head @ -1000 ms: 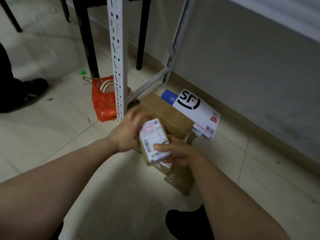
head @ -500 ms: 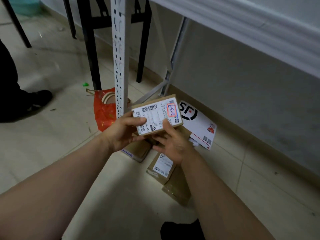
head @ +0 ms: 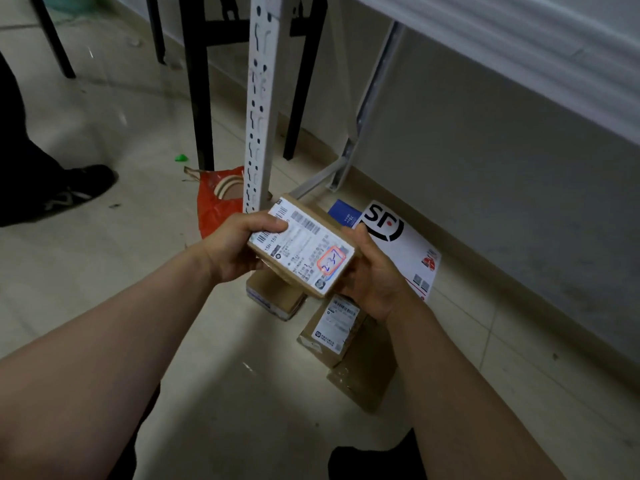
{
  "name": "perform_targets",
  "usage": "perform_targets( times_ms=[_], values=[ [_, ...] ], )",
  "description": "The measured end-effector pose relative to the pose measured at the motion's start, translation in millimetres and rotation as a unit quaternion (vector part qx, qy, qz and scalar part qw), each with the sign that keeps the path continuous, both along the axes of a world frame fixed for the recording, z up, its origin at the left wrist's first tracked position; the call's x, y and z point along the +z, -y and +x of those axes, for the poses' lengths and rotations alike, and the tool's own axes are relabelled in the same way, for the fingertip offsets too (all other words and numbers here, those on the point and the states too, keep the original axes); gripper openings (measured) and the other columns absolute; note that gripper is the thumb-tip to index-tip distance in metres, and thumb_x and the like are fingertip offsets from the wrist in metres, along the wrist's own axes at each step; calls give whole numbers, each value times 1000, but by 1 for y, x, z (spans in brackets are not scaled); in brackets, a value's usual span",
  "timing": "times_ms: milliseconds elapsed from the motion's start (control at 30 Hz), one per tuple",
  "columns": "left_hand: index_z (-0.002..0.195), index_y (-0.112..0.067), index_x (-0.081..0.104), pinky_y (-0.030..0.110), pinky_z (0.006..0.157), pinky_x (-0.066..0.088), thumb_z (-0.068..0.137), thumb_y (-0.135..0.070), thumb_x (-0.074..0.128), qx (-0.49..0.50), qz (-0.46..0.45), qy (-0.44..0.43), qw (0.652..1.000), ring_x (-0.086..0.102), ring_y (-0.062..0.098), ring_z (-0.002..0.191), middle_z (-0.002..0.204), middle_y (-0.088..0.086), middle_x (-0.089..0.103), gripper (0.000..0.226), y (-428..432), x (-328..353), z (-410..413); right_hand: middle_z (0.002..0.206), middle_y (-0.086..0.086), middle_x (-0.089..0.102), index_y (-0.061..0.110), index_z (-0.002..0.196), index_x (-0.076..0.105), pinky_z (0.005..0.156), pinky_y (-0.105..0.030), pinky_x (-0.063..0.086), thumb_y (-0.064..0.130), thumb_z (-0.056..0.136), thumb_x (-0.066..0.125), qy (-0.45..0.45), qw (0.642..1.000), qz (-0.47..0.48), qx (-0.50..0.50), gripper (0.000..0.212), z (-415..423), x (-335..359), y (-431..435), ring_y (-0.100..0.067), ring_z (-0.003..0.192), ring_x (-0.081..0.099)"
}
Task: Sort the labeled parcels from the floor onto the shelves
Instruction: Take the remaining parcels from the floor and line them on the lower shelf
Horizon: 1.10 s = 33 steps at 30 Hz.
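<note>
Forearms reach forward from the bottom edge, both hands on one parcel (head: 304,247) held above the floor pile. The left hand (head: 235,251) wraps its far left end, thumb across the label. The right hand (head: 374,271) cups the near right corner from below, fingers curled round the edge.

A second ago this parcel was low over the pile and stood on end. It has since been lifted and turned, so the label now faces up and the red-ringed handwritten code (head: 330,263) sits by the right hand. I judge the person is reading that code to choose a shelf; pickup is done, placing is not.

Below the hands, more parcels lie on the tiles: a box (head: 277,301) mostly hidden under the held one, a small labelled box (head: 332,330) and a taped box (head: 363,382) touching it. Just beyond, an SF envelope (head: 408,251) lies flat with a blue packet (head: 344,211) at its far edge. So most of the sorting remains.

An orange bag (head: 214,209) slumps at the foot of the white shelf post (head: 261,98); pale rings (head: 228,187) show in its mouth, perhaps tape rolls. The shelf board (head: 519,46) runs overhead at upper right; only its underside shows, so what it holds cannot be told. Farther off stand black chair legs (head: 201,98) and another person's shoe (head: 79,188).
</note>
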<state>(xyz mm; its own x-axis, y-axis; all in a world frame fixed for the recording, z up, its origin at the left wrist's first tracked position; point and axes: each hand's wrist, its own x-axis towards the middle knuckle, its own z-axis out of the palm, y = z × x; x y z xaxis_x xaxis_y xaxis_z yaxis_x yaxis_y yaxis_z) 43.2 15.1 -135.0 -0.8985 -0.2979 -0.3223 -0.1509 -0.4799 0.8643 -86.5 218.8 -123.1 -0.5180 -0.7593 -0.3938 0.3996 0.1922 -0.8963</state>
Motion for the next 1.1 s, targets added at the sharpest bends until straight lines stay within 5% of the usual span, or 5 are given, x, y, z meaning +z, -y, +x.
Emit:
perform_targets(
  times_ms=[267,367,467,600,1100],
  values=[
    [142,-8,39,39,80,56,77,-8,74,53,98,-86,990,72,30,91,93,1,63,74,-7,10,-19,130,-20,65,7,137,56,103,-54,47,34,91,61,-32,998,37,29,54,4,6,-11,-40,122,60],
    [97,-14,48,40,92,51,73,-8,80,44,255,-208,943,64,23,85,85,14,69,41,-16,15,-30,129,-21,66,9,136,59,104,-58,45,36,85,68,-56,998,17,10,59,5,22,-26,-44,123,59],
    [111,-18,55,59,114,27,61,-7,86,0,315,-241,918,45,40,136,146,25,46,60,-34,37,-39,126,-22,67,11,134,61,97,-54,51,36,76,72,-82,996,-2,-41,64,4,50,-51,-43,117,62],
    [145,-13,42,62,107,37,52,-15,93,-107,199,-265,937,51,41,130,141,24,52,106,-72,79,-41,128,-25,65,9,139,53,88,-49,53,29,73,77,-106,986,-85,-92,73,12,93,-83,-40,111,65],
    [138,-21,54,37,82,60,86,-57,58,-110,-179,-432,877,66,24,115,129,2,67,63,-206,240,-51,135,-15,61,23,146,38,95,-54,55,13,89,68,-393,891,-124,-193,66,26,233,-193,-35,121,63]
  ],
)
